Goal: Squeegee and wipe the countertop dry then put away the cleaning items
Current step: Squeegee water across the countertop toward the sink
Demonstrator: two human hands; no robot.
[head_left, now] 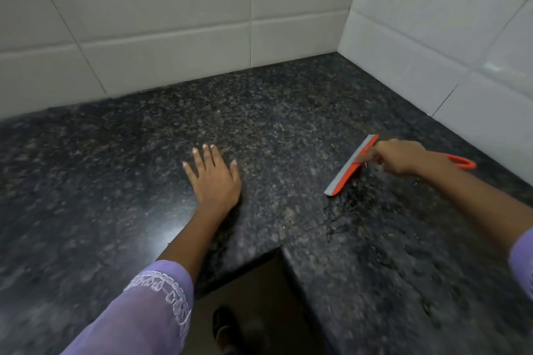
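An orange squeegee (347, 168) with a grey blade lies blade-down on the dark speckled granite countertop (274, 130) at the right. My right hand (403, 157) grips its orange handle, whose looped end sticks out behind the hand. My left hand (215, 174) rests flat on the counter with fingers spread, well to the left of the squeegee. A thin film of water (343, 216) with streaks sits on the stone just in front of the blade.
White wall tiles (251, 14) close off the counter at the back and along the right side, forming an inner corner. The L-shaped counter's front edge cuts in near the bottom centre, with the floor (253, 297) and a foot below.
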